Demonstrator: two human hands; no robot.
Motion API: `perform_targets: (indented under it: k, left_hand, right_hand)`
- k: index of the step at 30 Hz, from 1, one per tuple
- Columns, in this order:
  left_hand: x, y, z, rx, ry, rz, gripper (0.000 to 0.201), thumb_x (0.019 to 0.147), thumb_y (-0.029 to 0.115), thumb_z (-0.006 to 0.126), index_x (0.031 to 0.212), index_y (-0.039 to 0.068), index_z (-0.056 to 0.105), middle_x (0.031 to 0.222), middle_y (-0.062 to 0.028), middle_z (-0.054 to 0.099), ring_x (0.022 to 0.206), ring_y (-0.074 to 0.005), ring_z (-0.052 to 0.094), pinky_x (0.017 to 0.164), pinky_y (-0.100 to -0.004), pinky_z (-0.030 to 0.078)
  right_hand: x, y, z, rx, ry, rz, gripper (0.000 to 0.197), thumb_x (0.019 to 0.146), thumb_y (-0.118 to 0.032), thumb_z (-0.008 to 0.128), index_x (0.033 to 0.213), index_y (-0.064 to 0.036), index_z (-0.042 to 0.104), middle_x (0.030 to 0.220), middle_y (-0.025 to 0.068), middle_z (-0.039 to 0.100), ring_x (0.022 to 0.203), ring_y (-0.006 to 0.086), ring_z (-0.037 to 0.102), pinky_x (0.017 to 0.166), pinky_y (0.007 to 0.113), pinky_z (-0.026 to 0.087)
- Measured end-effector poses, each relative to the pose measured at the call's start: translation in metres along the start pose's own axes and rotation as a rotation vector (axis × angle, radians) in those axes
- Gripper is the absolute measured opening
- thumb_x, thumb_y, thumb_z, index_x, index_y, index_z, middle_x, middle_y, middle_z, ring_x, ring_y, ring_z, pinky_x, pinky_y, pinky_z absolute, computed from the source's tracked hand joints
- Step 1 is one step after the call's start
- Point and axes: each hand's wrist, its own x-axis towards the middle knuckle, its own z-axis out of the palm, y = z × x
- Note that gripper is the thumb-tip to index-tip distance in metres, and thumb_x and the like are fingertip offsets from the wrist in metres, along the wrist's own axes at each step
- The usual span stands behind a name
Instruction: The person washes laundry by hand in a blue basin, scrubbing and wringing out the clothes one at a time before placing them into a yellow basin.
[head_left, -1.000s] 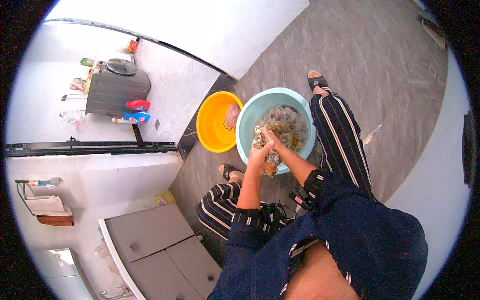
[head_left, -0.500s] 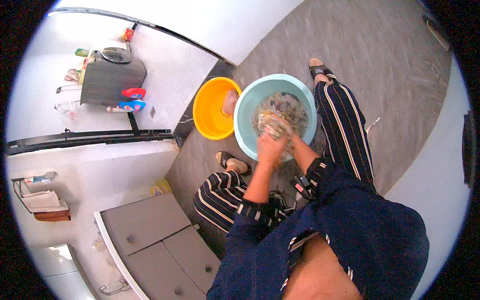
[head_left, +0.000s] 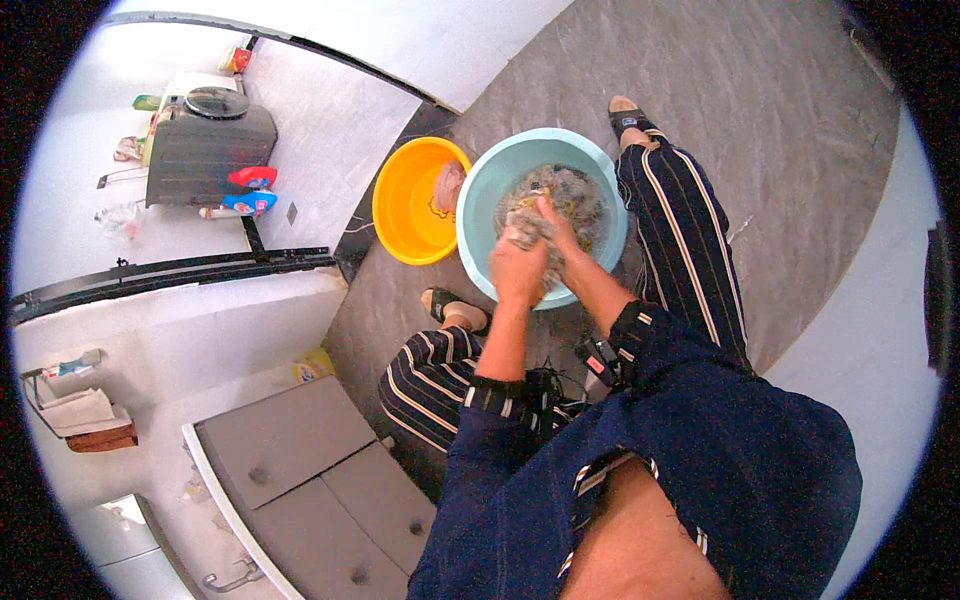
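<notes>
A wide pale-blue basin (head_left: pixel 482 215) sits on the floor between my feet. In it lies a crumpled, light-coloured patterned cloth (head_left: pixel 575 190) that looks wet. My left hand (head_left: pixel 518 270) and my right hand (head_left: pixel 562 235) are close together over the basin's near part. Both are closed around a bunched part of this cloth, with the rest spreading toward the far side. The fingers are partly hidden by the cloth and by each other. Left of the blue basin stands a smaller yellow basin (head_left: pixel 400 215), holding a pale pink piece (head_left: pixel 447 185) that looks like cloth or thin plastic.
A grey cabinet (head_left: pixel 290 440) stands at the lower left, near a tap (head_left: pixel 232 577). Beyond a black-framed doorway are a dark grey washing machine (head_left: pixel 210 155) and red and blue bottles (head_left: pixel 250 200). Dark cables (head_left: pixel 550 385) hang near my lap. Grey flooring (head_left: pixel 740 90) extends to the right.
My hands have shifted on the bunched cloth, the right one now higher along it. The whole view has moved slightly, so the basins appear a little farther left and up.
</notes>
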Motion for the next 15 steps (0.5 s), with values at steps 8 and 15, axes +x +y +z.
perform_targets:
  k: [8, 15]
  left_hand:
    - [-0.020, 0.021, -0.013, 0.068, -0.005, 0.060, 0.042, 0.068, 0.034, 0.066, 0.097, 0.005, 0.058, 0.078, -0.0229, 0.064, 0.075, -0.0411, 0.062, 0.070, -0.0468, 0.048]
    - [0.000, -0.011, -0.010, -0.144, 0.097, -0.075, 0.045, 0.070, 0.029, 0.065, 0.105, 0.004, 0.053, 0.082, -0.0194, 0.066, 0.078, -0.0367, 0.064, 0.071, -0.0435, 0.049]
  right_hand:
    - [0.001, -0.012, 0.007, 0.022, -0.034, -0.027, 0.047, 0.081, -0.045, 0.064, 0.097, -0.0019, 0.063, 0.088, 0.0094, 0.065, 0.071, 0.0216, 0.062, 0.063, 0.034, 0.049]
    - [-0.005, -0.006, 0.022, -0.354, 0.235, -0.190, 0.032, 0.085, -0.031, 0.062, 0.098, -0.0024, 0.062, 0.089, 0.0068, 0.064, 0.075, 0.0158, 0.061, 0.067, 0.033, 0.050]
